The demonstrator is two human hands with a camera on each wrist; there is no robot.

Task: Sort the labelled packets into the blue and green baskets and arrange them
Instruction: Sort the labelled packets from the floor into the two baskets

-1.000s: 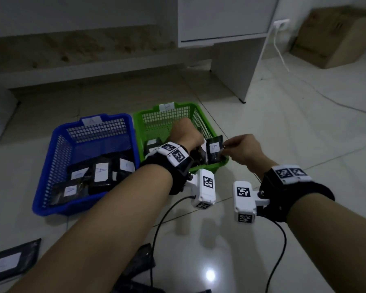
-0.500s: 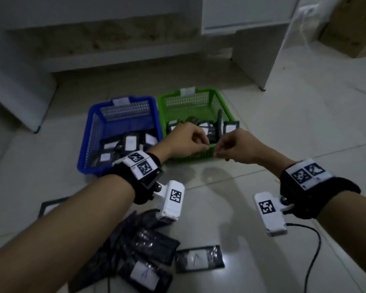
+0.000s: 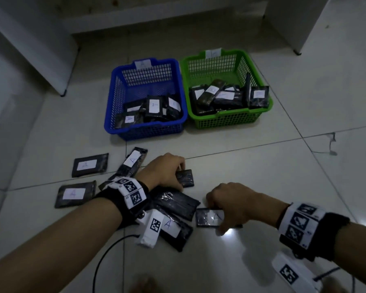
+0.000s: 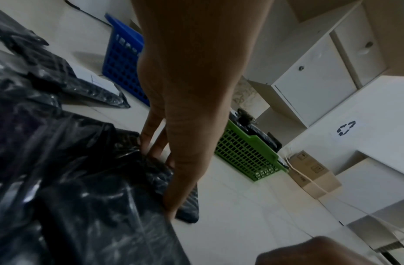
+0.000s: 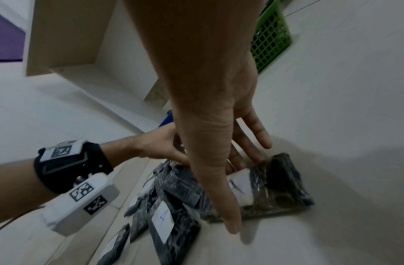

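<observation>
Packets are being gathered from the tiled floor (image 3: 262, 166). A face-down packet (image 3: 185, 177) is pinched at its edges by the curled fingers of the left hand (image 3: 164, 172); whether it has left the floor cannot be told. The packet marked A (image 3: 209, 217) is touched by the straight, spread fingers of the right hand (image 3: 235, 205), with nothing clasped. Each label is best read before lifting, and the unlabelled side turned over first. The blue basket (image 3: 112, 106), tagged A, and the green basket (image 3: 260, 81) stand touching, well beyond the loose pile, both partly filled. White cabinets (image 4: 314, 84) and a cardboard box (image 4: 309, 172) are seen behind.
</observation>
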